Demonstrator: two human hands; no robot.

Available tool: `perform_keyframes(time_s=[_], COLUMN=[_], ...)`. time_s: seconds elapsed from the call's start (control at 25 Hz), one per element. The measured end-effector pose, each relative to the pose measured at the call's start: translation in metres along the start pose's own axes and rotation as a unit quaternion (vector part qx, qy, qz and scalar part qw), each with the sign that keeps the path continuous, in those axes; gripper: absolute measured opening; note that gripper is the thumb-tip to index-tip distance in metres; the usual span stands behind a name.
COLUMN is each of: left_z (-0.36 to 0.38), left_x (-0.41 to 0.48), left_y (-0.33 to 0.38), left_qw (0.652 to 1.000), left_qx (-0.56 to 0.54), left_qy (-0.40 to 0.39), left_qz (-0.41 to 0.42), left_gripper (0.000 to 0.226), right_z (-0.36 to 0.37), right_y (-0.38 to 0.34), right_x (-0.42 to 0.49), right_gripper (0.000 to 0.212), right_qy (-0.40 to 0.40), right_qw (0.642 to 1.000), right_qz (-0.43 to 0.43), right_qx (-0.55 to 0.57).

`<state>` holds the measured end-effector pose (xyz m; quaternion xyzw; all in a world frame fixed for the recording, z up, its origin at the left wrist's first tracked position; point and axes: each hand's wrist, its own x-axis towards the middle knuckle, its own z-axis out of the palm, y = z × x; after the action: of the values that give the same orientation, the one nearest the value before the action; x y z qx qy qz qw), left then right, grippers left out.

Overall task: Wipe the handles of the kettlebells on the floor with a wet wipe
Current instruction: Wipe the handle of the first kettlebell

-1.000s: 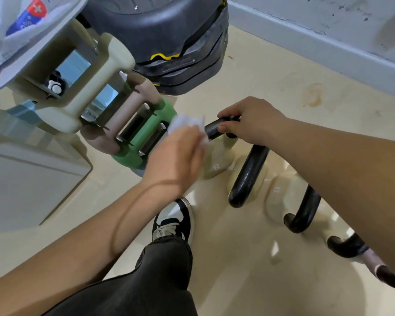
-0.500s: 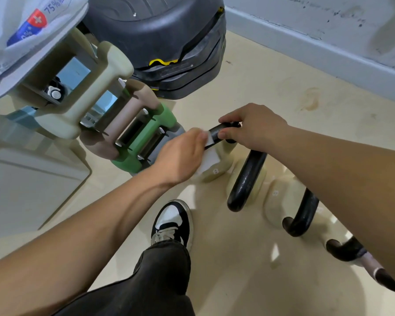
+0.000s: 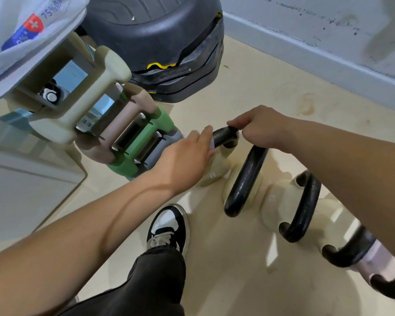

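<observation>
Several cream kettlebells with black handles stand in a row on the floor. My right hand grips the right end of the black handle of the leftmost kettlebell. My left hand wraps the handle's left end, with a white wet wipe under its fingers; only a sliver of the wipe shows. Beside it stand a second kettlebell handle and a third. A fourth handle is partly hidden by my right forearm.
A rack of cream, brown, green and grey dumbbells stands at the left, close to my left hand. Black stacked steps sit behind. A wipes packet lies at top left. My shoe is below the hands. A grey wall skirting runs at the right.
My left hand with the wipe came down from beside the handle and closed over its left end, sliding lower along it. My right hand kept its grip on the handle.
</observation>
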<state>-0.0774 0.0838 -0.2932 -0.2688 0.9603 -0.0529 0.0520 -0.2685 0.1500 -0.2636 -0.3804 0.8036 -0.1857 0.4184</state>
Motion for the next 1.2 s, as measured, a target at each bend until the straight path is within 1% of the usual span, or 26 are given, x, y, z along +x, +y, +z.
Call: perform_keyframes(time_s=[0.04,0.08,0.12,0.16,0.2,0.24,0.28,0.32,0.4,0.44,0.52,0.56,0.6,0.64,0.68,0.76,0.84,0.92,0.96,1.0,1.04,1.08,1.16,1.2], left_z=[-0.007,-0.009,-0.009,-0.009,-0.007,-0.002,-0.002,-0.001,-0.002,-0.002,-0.003,-0.005,-0.008,-0.014,-0.022,-0.034,-0.033,-0.022,-0.018,-0.014,-0.012,-0.011,-0.009,-0.009], left_x=[0.018,0.035,0.052,0.066,0.074,0.078,0.076,0.073,0.059,0.047,0.021,0.013,0.012,0.017,0.027,0.050,0.061,0.057,0.051,0.046,0.045,0.049,0.068,0.079], left_y=[0.009,0.019,0.029,0.039,0.047,0.051,0.052,0.047,0.028,0.019,0.006,0.005,0.008,0.015,0.023,0.040,0.046,0.034,0.026,0.017,0.012,0.012,0.026,0.035], left_qw=[1.000,0.999,0.996,0.994,0.994,0.994,0.994,0.995,0.995,0.994,0.994,0.993,0.989,0.983,0.976,0.973,0.981,0.986,0.986,0.983,0.980,0.981,0.987,0.986], left_qx=[0.014,-0.009,-0.025,-0.026,-0.012,0.007,0.010,-0.011,-0.070,-0.084,-0.091,-0.093,-0.115,-0.147,-0.183,-0.195,-0.159,-0.156,-0.160,-0.183,-0.199,-0.192,-0.098,-0.052], left_qy=[-0.007,-0.042,-0.084,-0.104,-0.105,-0.095,-0.089,-0.083,-0.072,-0.064,-0.035,-0.047,-0.073,-0.100,-0.116,-0.119,-0.101,-0.037,-0.007,0.010,0.000,-0.031,-0.128,-0.156], left_qz=[0.005,0.005,0.002,0.013,0.030,0.053,0.058,0.050,-0.008,-0.035,-0.058,-0.060,-0.057,-0.039,-0.016,0.034,0.051,0.039,0.036,0.030,0.026,0.013,-0.001,0.005], left_gripper=[0.045,0.041,0.042,0.048,0.053,0.052,0.045,0.038,0.030,0.026,0.018,0.020,0.029,0.040,0.044,0.036,0.041,0.022,0.024,0.033,0.037,0.034,0.023,0.021], right_z=[0.001,0.001,0.000,-0.003,-0.007,-0.010,-0.012,-0.013,-0.010,-0.009,-0.005,-0.004,-0.003,-0.002,-0.001,-0.001,-0.007,-0.012,-0.013,-0.011,-0.009,-0.006,-0.002,-0.001], right_y=[-0.003,-0.003,-0.001,0.003,0.008,0.013,0.015,0.016,0.014,0.013,0.006,0.004,0.002,0.002,0.003,0.007,0.011,0.013,0.014,0.013,0.012,0.011,0.007,0.007], right_x=[0.000,0.001,0.001,0.002,0.003,0.004,0.003,0.001,-0.002,-0.003,-0.005,-0.005,-0.004,-0.002,0.000,0.001,0.000,-0.003,-0.004,-0.005,-0.005,-0.004,0.000,0.002], right_gripper=[0.057,0.053,0.047,0.042,0.040,0.040,0.041,0.040,0.040,0.040,0.040,0.040,0.039,0.039,0.038,0.037,0.039,0.040,0.039,0.037,0.036,0.034,0.032,0.032], right_qy=[-0.002,0.005,0.026,0.060,0.097,0.127,0.142,0.142,0.119,0.109,0.094,0.087,0.080,0.073,0.071,0.093,0.124,0.122,0.112,0.103,0.097,0.095,0.109,0.122], right_qw=[1.000,1.000,0.999,0.997,0.993,0.988,0.985,0.985,0.989,0.991,0.994,0.995,0.996,0.995,0.994,0.987,0.979,0.975,0.975,0.976,0.977,0.979,0.984,0.984], right_qz=[0.004,0.011,0.024,0.044,0.066,0.085,0.096,0.097,0.084,0.075,0.055,0.047,0.043,0.047,0.056,0.079,0.095,0.108,0.109,0.106,0.103,0.096,0.082,0.079], right_qx=[-0.001,-0.004,-0.008,-0.011,-0.014,-0.015,-0.014,-0.012,-0.009,-0.008,0.001,0.012,0.025,0.043,0.065,0.105,0.131,0.149,0.157,0.161,0.160,0.150,0.116,0.099])
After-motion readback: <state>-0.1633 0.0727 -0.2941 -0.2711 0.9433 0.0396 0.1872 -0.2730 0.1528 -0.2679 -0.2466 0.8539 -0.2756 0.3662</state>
